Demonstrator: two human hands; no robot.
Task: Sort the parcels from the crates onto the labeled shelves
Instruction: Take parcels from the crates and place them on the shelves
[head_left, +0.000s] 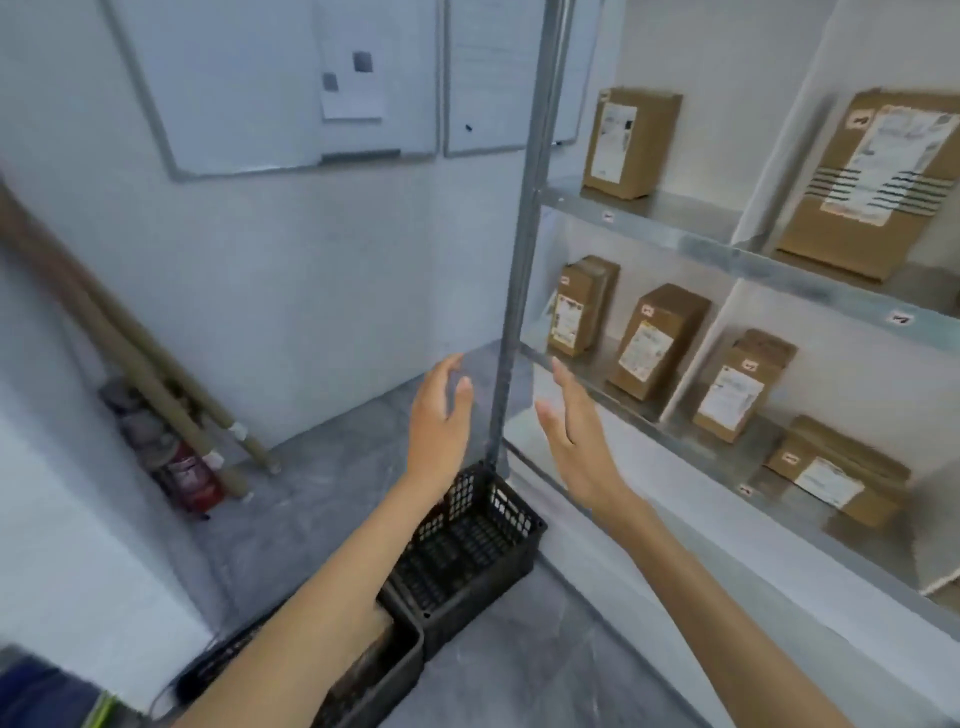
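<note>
- Brown cardboard parcels with white labels (657, 340) stand or lie on the grey metal shelves (691, 244) at the right, on both tiers.
- A black perforated plastic crate (467, 545) sits on the grey floor at the foot of the shelf post (524, 234). A second black crate (379, 670) touches it, partly hidden under the left forearm.
- The left hand (439, 421) and right hand (574, 436) hang in the air on either side of the post, fingers straight and relaxed, holding nothing.
- Two whiteboards (249, 78) hang on the wall, and long cardboard tubes (130, 353) lean in the left corner.

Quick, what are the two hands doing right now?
Left hand: open, fingers straight, holding nothing.
Right hand: open, fingers straight, holding nothing.
</note>
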